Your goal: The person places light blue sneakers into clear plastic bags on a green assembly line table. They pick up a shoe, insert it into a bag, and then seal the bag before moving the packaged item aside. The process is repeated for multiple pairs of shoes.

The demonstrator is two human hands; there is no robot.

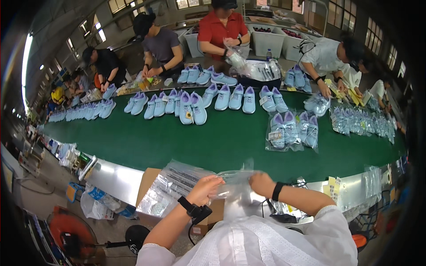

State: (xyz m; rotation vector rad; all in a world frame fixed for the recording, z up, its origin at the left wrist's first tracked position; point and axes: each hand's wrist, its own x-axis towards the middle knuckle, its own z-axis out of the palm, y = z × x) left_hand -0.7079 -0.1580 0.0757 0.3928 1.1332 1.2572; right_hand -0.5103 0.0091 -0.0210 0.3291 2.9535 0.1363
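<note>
Between my two hands a clear plastic bag [234, 179] is stretched out above the near edge of the table. My left hand [206, 189] is closed, its fingers pinching the bag's left side. The right hand [262, 184], curled and slightly blurred, grips the opposite side. Just left of my left hand, a stack of clear printed plastic bags [174, 181] lies over an open cardboard box [148, 181]. Farther off on the green belt [173, 141] stand pairs of light blue shoes [193, 107] with lilac linings. To the right, bagged shoes [284, 131] lie in clear plastic.
Across the belt, several co-workers handle shoes and bags, one in a red shirt [222, 33]. White bins [267, 43] stand behind them. A yellow label sheet [332, 188] and plastic packets lie on the metal edge [355, 193] at right. A red fan [73, 232] stands at lower left.
</note>
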